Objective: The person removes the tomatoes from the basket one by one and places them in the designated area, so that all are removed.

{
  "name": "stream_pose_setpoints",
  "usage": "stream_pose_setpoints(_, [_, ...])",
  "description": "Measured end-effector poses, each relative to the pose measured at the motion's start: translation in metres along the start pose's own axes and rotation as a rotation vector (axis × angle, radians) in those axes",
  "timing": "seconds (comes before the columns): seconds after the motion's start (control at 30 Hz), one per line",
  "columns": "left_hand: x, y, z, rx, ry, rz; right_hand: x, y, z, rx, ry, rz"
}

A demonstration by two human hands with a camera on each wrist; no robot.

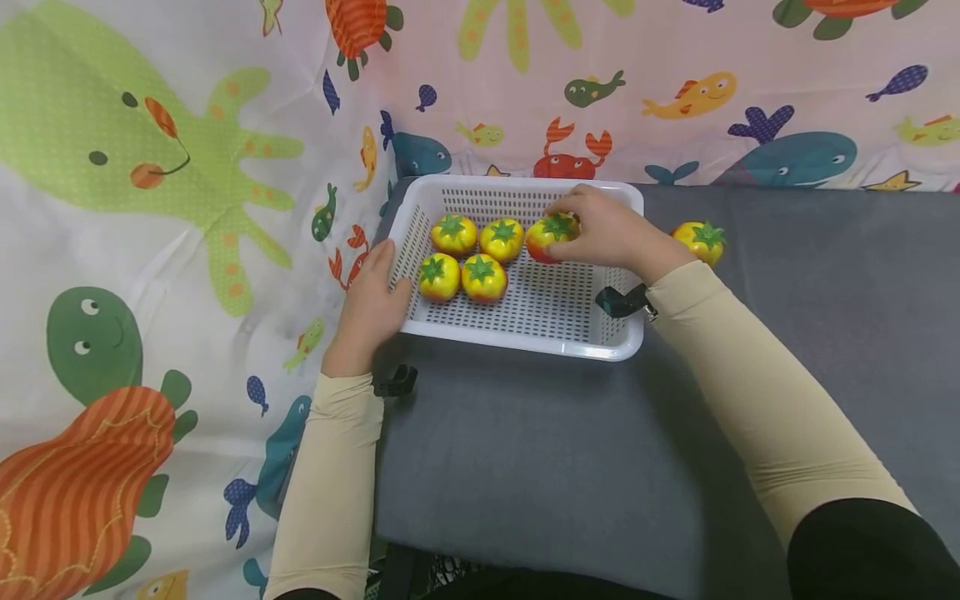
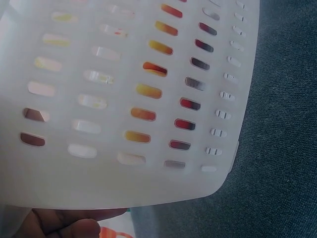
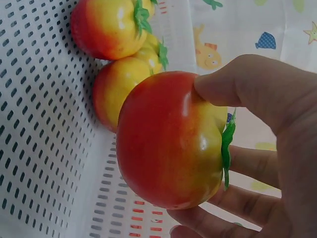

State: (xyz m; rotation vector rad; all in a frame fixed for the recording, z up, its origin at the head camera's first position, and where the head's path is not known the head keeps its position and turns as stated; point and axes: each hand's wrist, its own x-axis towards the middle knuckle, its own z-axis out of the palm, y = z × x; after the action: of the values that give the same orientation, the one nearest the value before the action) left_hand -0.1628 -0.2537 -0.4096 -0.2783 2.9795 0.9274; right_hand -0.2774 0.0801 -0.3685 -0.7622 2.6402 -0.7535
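Observation:
A white plastic basket (image 1: pixel 517 337) with slotted walls stands on the grey table. Inside its left half sit several yellow-and-red tomatoes (image 1: pixel 483 279) with green leafy tops, set close together in two rows. My right hand (image 1: pixel 611 233) reaches over the basket and grips another tomato (image 3: pixel 168 141) between thumb and fingers, to the right of the back row. In the right wrist view this tomato is tilted, its green top toward the palm. At the basket's left end, my left hand (image 1: pixel 371 308) holds the rim; the left wrist view shows some fingers (image 2: pixel 74 225) at the rim's edge.
One more tomato (image 1: pixel 701 240) lies on the grey table (image 1: pixel 540 450) to the right of the basket, partly behind the right forearm. A curtain (image 1: pixel 247 208) printed with sea animals hangs at the left and along the back, close to the basket.

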Motion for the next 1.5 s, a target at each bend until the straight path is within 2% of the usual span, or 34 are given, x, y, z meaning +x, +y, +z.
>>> stream_pose_setpoints(0.37, [0.001, 0.003, -0.003, -0.008, -0.014, 0.000, -0.018, 0.001, -0.023, 0.003, 0.050, 0.038])
stream_pose_setpoints(0.63, [-0.003, 0.000, -0.003, 0.004, -0.021, -0.005, -0.035, 0.008, -0.033, 0.017, 0.061, 0.073])
stream_pose_setpoints(0.87, [0.000, 0.002, -0.002, -0.001, -0.018, 0.002, -0.050, 0.012, -0.052, 0.024, 0.091, 0.072])
stream_pose_setpoints(1.03, [-0.001, 0.002, -0.002, -0.009, -0.011, -0.004, -0.054, 0.020, -0.059, -0.017, 0.114, 0.081])
stream_pose_setpoints(1.5, [0.000, 0.002, -0.002, -0.008, -0.015, -0.012, -0.071, 0.041, -0.075, -0.028, 0.136, 0.159])
